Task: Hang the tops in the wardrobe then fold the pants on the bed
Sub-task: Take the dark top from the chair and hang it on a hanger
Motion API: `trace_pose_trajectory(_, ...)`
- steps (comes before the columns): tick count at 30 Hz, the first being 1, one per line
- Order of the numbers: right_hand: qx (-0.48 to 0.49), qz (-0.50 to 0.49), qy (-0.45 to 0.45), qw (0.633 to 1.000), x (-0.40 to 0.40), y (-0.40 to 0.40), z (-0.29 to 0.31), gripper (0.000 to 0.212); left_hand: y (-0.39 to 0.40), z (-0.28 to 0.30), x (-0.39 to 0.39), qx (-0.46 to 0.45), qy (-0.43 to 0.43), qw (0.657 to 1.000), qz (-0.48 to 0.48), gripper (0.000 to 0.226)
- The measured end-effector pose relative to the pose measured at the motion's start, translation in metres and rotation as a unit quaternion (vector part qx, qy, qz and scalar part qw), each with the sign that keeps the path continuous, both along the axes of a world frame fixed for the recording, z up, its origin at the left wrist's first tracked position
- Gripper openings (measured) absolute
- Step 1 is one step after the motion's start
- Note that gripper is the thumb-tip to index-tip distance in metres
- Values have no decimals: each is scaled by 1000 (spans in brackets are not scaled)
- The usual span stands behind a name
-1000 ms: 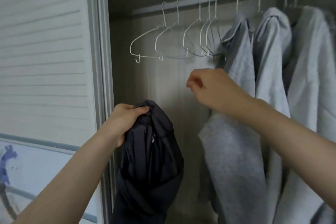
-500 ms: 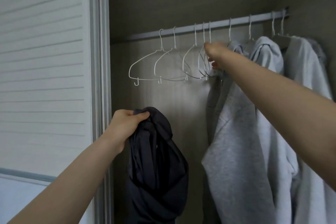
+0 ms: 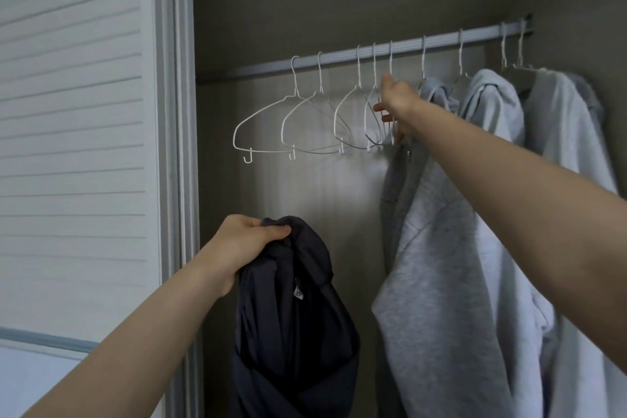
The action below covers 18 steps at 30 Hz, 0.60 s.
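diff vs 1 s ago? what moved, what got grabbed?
The right hand rose from mid-air below the rail up to the bunch of empty white wire hangers and now has its fingers around the rightmost ones, beside the hanging light grey hoodie. Nothing was let go. The left hand grips the dark navy top as before; the hangers remain on the metal rail.

The right hand (image 3: 397,105) covered part of the white hanger (image 3: 380,119) it reached for, so its grip could not be told. The dark top (image 3: 295,316) ran off the picture at 6 o'clock. The grey hoodies (image 3: 475,248) were cut off at 4 o'clock. The tag (image 3: 298,292) on the dark top was too small to read.
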State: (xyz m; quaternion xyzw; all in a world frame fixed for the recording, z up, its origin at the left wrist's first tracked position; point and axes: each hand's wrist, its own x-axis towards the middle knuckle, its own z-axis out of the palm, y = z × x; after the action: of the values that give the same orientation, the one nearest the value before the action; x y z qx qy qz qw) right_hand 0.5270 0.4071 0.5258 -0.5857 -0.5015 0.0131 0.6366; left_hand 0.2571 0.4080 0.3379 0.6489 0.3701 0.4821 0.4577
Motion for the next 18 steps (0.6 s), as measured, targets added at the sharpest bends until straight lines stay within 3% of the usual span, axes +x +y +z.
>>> trace_pose_trajectory(8,18,42,51,998,19,-23,6,56,-1,-2,11,42,62,997,37,13)
trace_pose_trajectory(18,18,63,42,997,32,-35,11,54,-8,-5,17,93,93,990,52,23)
